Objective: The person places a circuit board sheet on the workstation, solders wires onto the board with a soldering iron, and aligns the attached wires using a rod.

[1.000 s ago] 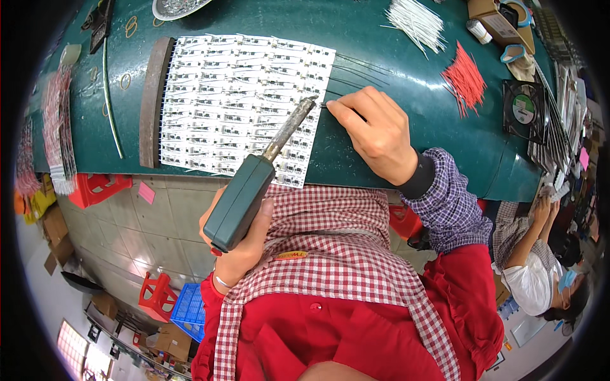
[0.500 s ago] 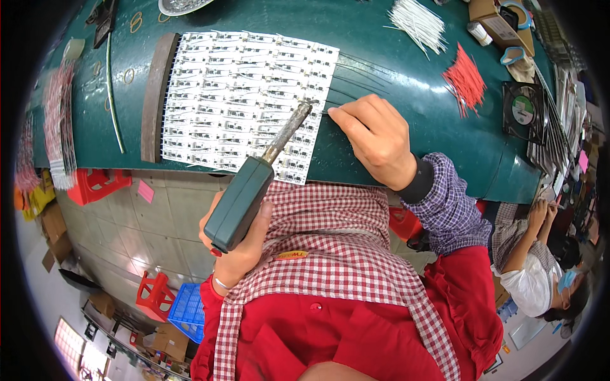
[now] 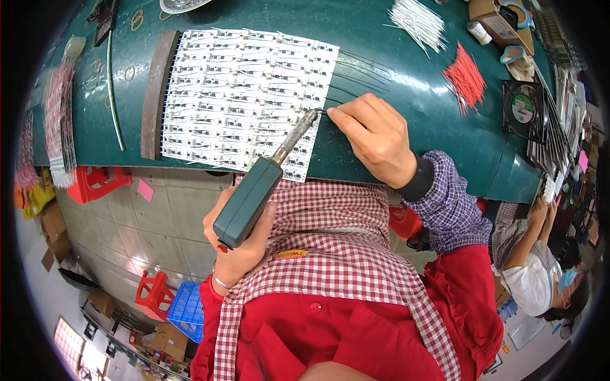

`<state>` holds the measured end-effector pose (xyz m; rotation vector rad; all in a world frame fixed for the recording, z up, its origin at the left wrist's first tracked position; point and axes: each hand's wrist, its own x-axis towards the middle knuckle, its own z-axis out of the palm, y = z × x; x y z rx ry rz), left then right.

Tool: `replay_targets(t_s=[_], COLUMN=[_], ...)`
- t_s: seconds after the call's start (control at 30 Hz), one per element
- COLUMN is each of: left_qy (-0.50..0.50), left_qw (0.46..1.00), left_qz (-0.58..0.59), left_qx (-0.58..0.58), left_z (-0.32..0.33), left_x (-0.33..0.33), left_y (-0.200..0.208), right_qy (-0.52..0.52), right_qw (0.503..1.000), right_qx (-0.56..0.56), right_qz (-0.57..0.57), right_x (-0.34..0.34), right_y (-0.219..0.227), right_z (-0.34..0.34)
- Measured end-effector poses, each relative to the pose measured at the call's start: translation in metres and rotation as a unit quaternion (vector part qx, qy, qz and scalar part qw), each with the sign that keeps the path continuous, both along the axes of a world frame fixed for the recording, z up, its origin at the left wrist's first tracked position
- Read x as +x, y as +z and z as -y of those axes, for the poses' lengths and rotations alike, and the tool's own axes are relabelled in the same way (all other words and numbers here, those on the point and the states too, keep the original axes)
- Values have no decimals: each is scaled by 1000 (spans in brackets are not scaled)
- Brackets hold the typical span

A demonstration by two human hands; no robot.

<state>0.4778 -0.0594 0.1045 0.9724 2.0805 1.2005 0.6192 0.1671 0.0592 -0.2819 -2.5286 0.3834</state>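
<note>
Currently left hand (image 3: 244, 255) wraps soldering iron (image 3: 249, 202); right hand (image 3: 378, 143) pinches dark wire (image 3: 323, 112) by white board sheet (image 3: 235, 95). Best hold wire steady, iron tip (image 3: 312, 115) touching only its joint.

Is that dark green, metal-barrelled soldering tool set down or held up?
Held up: the bare left hand wraps its dark green handle, and the metal barrel slants over the white circuit-board sheet.
</note>
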Motion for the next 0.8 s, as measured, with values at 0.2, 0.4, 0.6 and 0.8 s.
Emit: replay_targets(t_s=[0.2, 0.4, 0.6, 0.8], left_qy=[5, 28, 29, 30], left_qw=[1000, 999, 999, 999], left_qz=[18, 26, 22, 19], left_qx=[-1, -6, -18, -2], left_z=[1, 6, 9, 8], left_x=[0, 3, 3, 5], left_y=[-2, -2, -3, 1], right_qy=[1, 2, -2, -5], right_qw=[1000, 1000, 1000, 1000], right_qx=[14, -2, -20, -6], right_qz=[-5, 0, 1, -24], right_x=[0, 1, 1, 2], right_y=[0, 2, 3, 6], right_z=[0, 1, 2, 6])
